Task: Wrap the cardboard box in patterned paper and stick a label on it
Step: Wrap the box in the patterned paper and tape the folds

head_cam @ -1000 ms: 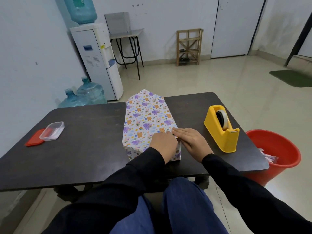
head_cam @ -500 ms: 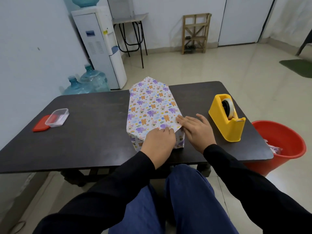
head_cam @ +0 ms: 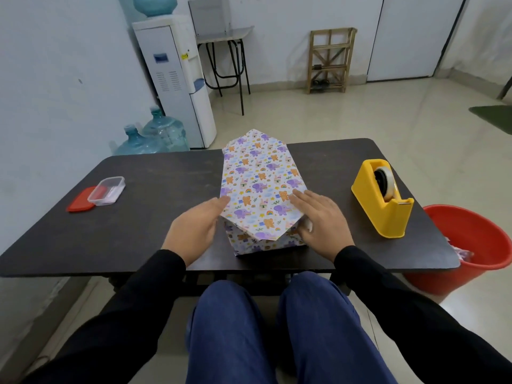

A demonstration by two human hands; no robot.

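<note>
**Uncovering the near flap**

Your left hand (head_cam: 194,228) has slid from the near end to the left side of the wrapped box (head_cam: 257,178), fingers straight against it. Your right hand (head_cam: 321,220) lies flat on top, fingers extended. The box sits by the front edge of the table (head_cam: 155,217). Its pointed flap (head_cam: 263,230) looks untaped, so the tape dispenser (head_cam: 383,198) at the right edge probably comes next.

Paper-wrapped box (head_cam: 259,189) flat on table

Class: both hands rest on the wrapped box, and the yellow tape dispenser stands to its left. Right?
No: the head view shows the tape dispenser right of the wrapped box; left hand and right hand do rest on it.
</note>
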